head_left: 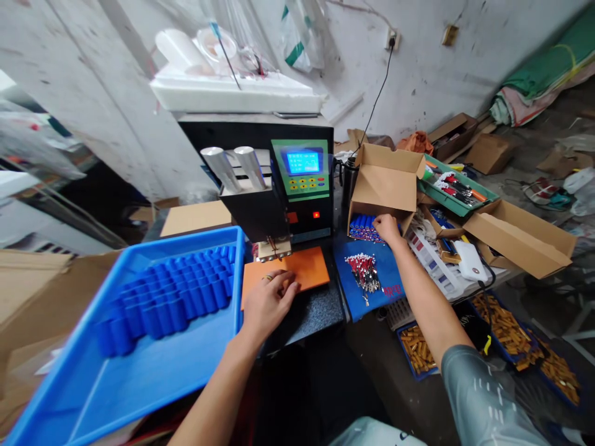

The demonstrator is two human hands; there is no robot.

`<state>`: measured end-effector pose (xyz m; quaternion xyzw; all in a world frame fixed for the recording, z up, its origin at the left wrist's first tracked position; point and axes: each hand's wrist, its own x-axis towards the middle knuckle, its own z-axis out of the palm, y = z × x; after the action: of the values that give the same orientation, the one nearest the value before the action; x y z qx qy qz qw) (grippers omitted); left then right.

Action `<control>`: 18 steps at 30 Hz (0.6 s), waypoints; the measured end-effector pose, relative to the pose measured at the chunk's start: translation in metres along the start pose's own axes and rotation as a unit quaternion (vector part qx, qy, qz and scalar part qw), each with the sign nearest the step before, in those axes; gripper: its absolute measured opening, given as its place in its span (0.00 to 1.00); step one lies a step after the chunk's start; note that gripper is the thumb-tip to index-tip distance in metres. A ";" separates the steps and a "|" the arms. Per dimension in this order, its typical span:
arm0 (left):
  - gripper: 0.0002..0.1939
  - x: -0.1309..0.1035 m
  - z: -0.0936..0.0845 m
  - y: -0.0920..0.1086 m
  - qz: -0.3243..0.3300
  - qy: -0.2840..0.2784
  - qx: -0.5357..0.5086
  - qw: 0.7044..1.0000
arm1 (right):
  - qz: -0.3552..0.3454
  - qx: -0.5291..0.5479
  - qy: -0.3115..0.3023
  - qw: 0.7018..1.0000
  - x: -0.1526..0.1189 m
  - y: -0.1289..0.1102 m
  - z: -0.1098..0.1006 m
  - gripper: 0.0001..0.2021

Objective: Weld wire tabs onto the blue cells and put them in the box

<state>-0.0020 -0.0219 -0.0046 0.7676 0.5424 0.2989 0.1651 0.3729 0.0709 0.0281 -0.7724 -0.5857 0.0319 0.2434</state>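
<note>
My left hand [271, 301] rests on the orange board [309, 267] below the machine's head, its fingers loosely bent and apart, with nothing visible in them. My right hand [387, 229] is at the front opening of a cardboard box [385, 186], over blue-wrapped cylinders [362, 222] stacked inside. Its fingers are curled together, and whatever they may hold is hidden. Just above the board sits the spot-welder-like machine's tip holder [274, 249]. Between my hands, on a blue mat [346, 291], lies a bunch of red and black wire leads [365, 269] with white connectors.
At left, a blue tray [186, 365] holds rows of blue cylinders [171, 303]. The black machine has a lit screen [302, 163]. A green bin [458, 189] with tools, an open carton [520, 238] and a white device [470, 260] stand right. Trays of gold-coloured pieces [504, 328] sit lower down.
</note>
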 end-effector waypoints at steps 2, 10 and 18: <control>0.19 0.000 0.001 -0.001 0.000 0.003 -0.004 1.000 | -0.004 -0.010 -0.008 1.000 -0.001 -0.003 0.000 0.11; 0.17 -0.001 0.002 -0.003 0.010 0.014 -0.018 1.000 | -0.025 0.122 0.100 0.987 -0.040 -0.004 -0.003 0.10; 0.17 0.000 0.002 -0.001 0.017 0.014 -0.019 1.000 | 0.065 0.302 -0.066 0.949 -0.116 0.024 0.009 0.12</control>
<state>-0.0011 -0.0214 -0.0070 0.7691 0.5260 0.3226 0.1668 0.3554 -0.0374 -0.0167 -0.6953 -0.5121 0.2742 0.4234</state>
